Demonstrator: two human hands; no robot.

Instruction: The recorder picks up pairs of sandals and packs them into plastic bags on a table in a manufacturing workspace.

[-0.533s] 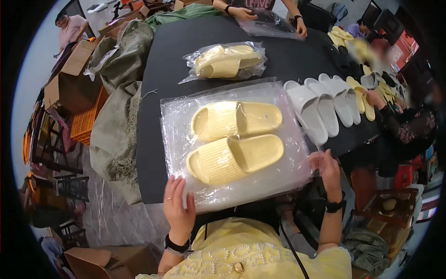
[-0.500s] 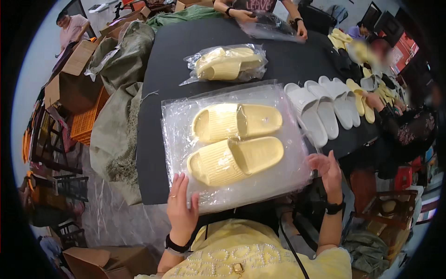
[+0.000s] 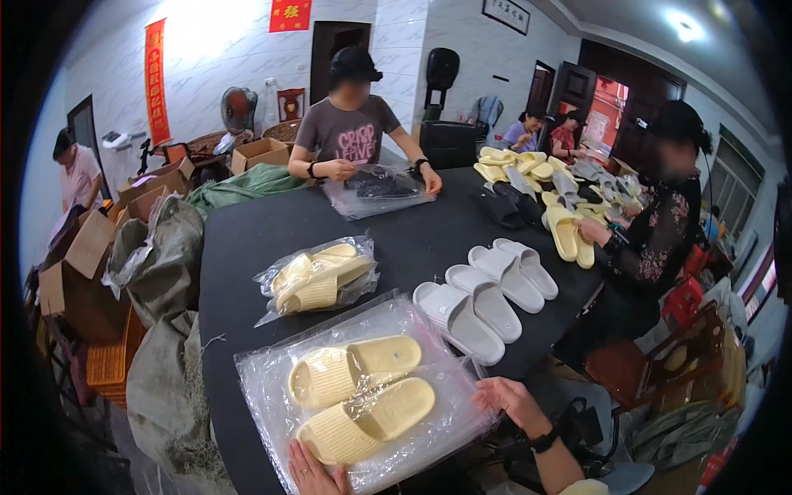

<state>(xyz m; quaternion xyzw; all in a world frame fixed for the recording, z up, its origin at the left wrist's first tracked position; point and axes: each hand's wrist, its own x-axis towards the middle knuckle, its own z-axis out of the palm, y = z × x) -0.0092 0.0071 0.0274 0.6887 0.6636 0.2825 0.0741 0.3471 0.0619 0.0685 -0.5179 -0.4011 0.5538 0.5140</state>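
Observation:
A pair of yellow slippers [image 3: 355,441] lies side by side in a clear plastic bag [image 3: 264,388], on top of a stack of similar clear bags. My left hand [image 3: 312,472] rests open at the near edge of the bag, its fingers by the ribbed strap of the nearer slipper. At the bag's right edge is my right hand [image 3: 513,403], fingers stretched and touching or just over the plastic. Beyond the stack sits a bagged yellow pair [image 3: 318,280]. Two pairs of grey slippers [image 3: 466,322] stand unbagged to the right of it.
Across the black table [image 3: 231,239] a person handles clear bags [image 3: 371,194]. At the right, another person holds a yellow pair [image 3: 565,235] beside black slippers [image 3: 507,206] and a slipper pile [image 3: 528,165]. Sacks [image 3: 169,371] and cardboard boxes [image 3: 78,280] crowd the left side.
The view has tilted up, so the table and stack appear lower and further left, and the room shows. Both hands stay at the bag's edges; the right is now closer to the plastic.

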